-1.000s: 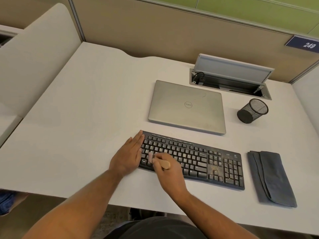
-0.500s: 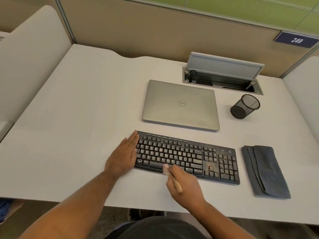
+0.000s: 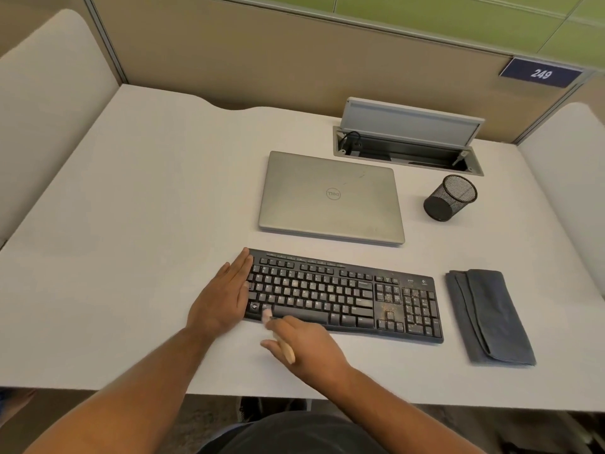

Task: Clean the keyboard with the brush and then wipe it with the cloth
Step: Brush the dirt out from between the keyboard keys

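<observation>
White bench (image 3: 131, 257): left hand (image 3: 226, 296) flat, bracing keyboard (image 3: 343, 296); right hand (image 3: 307, 348) grips brush (image 3: 278, 335). Your strokes could flick crumbs toward cloth (image 3: 491, 316).

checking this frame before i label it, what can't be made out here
- Brush: head view, motion-blurred; the right hand covers most of its handle.
- Keyboard: key legends too small to read; the left hand hides its left edge.
- Cable tray: inside is dark, partly behind its raised lid.
- Pen cup: contents cannot be told.
- Cloth: folded, inner layers hidden.
</observation>
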